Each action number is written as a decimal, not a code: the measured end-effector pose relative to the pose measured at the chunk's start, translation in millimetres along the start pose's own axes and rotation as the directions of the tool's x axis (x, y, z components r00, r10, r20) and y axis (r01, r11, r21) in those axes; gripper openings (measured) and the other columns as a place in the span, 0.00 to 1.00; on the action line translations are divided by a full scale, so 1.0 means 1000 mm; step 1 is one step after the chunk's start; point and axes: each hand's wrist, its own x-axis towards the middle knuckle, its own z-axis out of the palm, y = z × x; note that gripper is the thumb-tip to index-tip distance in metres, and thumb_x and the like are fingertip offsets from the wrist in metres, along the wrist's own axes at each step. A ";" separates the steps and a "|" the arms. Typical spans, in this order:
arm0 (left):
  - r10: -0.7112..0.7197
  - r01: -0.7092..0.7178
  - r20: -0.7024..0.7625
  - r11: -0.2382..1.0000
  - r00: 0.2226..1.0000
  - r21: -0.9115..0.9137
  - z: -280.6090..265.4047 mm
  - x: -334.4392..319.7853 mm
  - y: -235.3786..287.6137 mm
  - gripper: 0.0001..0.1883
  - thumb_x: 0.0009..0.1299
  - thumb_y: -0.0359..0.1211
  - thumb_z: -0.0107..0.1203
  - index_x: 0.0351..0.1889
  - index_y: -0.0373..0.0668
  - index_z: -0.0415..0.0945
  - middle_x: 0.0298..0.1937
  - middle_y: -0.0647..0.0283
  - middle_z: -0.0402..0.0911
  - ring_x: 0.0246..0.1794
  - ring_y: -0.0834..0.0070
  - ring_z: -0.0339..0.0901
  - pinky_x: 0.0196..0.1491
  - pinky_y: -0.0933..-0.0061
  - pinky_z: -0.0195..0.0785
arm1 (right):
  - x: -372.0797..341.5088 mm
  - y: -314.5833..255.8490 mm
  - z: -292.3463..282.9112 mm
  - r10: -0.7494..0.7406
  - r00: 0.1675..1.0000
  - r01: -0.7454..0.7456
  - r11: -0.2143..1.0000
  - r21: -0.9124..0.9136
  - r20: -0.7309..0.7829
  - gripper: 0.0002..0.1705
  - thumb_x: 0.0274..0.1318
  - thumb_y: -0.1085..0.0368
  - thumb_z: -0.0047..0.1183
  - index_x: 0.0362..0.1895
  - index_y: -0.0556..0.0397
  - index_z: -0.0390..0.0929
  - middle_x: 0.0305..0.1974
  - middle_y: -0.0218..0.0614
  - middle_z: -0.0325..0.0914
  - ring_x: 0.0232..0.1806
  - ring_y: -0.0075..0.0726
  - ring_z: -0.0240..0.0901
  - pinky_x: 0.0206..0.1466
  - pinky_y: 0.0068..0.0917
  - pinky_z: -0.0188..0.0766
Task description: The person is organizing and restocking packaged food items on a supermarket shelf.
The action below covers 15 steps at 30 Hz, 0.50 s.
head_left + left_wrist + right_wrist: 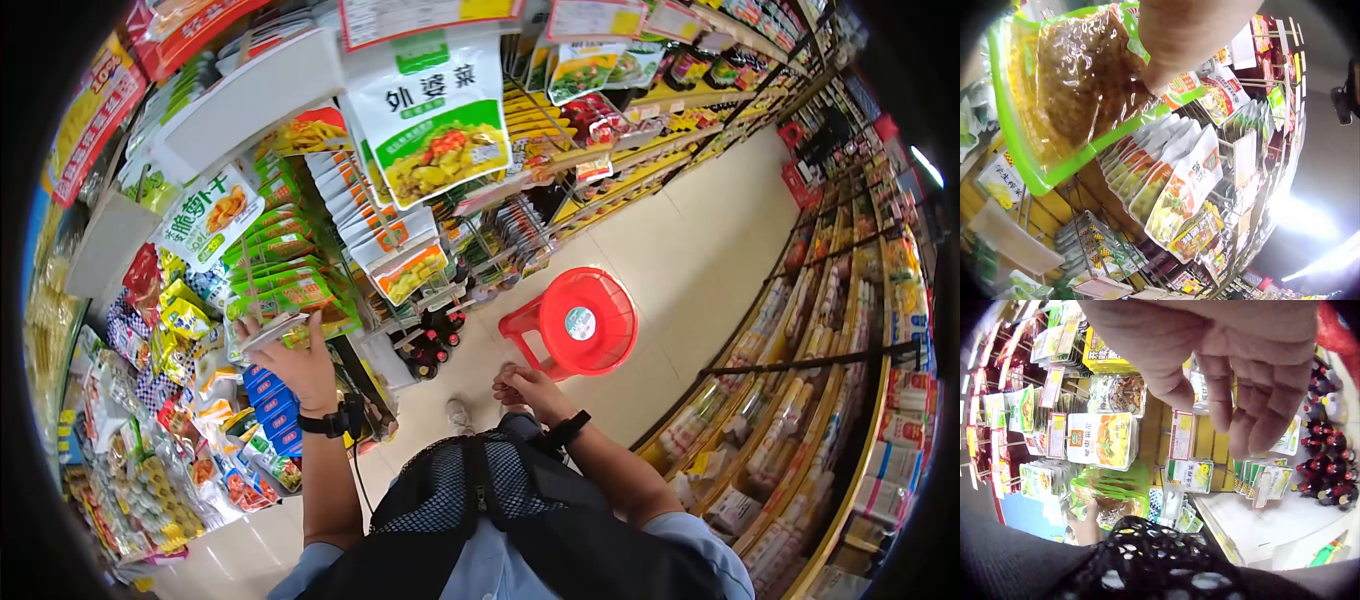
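Observation:
My left hand (300,372) grips a flat packet of pickled vegetables (1079,81) with a bright green border and a clear window over brown contents. In the left wrist view the thumb presses on its printed face. From the head the packet shows edge-on, right beside a hanging row of green packets (290,285). My right hand (538,392) hangs in front of my body with fingers loosely bent and nothing in them. Seen from the right wrist, its fingers (1250,419) droop in front of the shelf.
White pouches (430,130) on hooks and price tags jut out above. A red plastic basket (612,345) stands on the floor, right of my feet. Dark bottles with red caps (432,345) sit low by the shelf. Another stocked shelf (790,400) runs along the right.

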 end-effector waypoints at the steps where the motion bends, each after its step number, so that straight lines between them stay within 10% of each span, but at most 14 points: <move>1: -0.054 0.056 0.025 0.996 0.998 -0.073 0.001 0.000 0.007 0.49 0.57 0.42 0.71 0.70 0.31 0.54 0.71 0.35 0.51 0.73 0.42 0.47 0.70 0.41 0.42 | -0.002 0.002 -0.001 0.003 1.000 -0.003 1.000 0.003 -0.013 0.18 0.65 0.58 0.49 0.45 0.62 0.78 0.39 0.38 0.79 0.38 0.32 0.79 0.44 0.27 0.77; 10: 0.010 -0.012 0.036 0.999 0.999 0.040 0.027 0.015 0.009 0.53 0.54 0.48 0.71 0.73 0.37 0.53 0.73 0.35 0.46 0.75 0.43 0.43 0.72 0.43 0.37 | -0.020 0.025 -0.021 -0.033 0.992 0.038 0.998 0.039 -0.119 0.16 0.63 0.58 0.51 0.42 0.60 0.78 0.36 0.34 0.79 0.36 0.29 0.78 0.42 0.26 0.76; 15: -0.147 0.132 0.187 0.987 0.971 0.089 0.007 -0.027 -0.006 0.53 0.58 0.48 0.67 0.72 0.31 0.48 0.74 0.35 0.43 0.75 0.40 0.39 0.73 0.43 0.34 | -0.010 0.117 -0.105 -0.003 0.960 -0.102 0.928 -0.360 -0.280 0.20 0.61 0.56 0.53 0.43 0.64 0.78 0.36 0.38 0.80 0.38 0.32 0.78 0.44 0.28 0.75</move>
